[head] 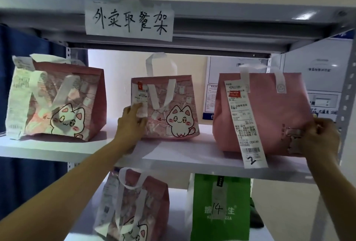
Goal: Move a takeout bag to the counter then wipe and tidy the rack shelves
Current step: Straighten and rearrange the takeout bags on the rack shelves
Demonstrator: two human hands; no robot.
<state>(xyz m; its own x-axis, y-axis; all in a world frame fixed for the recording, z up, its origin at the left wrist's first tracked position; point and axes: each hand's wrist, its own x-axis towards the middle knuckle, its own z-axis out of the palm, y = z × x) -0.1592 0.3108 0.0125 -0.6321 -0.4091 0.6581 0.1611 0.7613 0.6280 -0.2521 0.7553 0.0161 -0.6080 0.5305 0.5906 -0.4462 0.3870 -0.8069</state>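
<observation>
Three pink takeout bags stand on the middle shelf [173, 158] of a grey metal rack. The left bag [63, 98] and the middle bag [169, 108] show a white cat. My left hand [131, 123] touches the lower left side of the middle bag, its fingers on the hanging receipt. The plain pink bag [269, 109] at the right carries a long receipt marked 2. My right hand [317, 136] grips that bag's lower right corner with curled fingers.
A handwritten paper sign [129, 21] is taped to the top shelf edge. On the shelf below stand another pink cat bag [134, 204] and a green bag [221, 208] marked 14. A blue curtain [28, 67] hangs at the left; posters cover the wall behind.
</observation>
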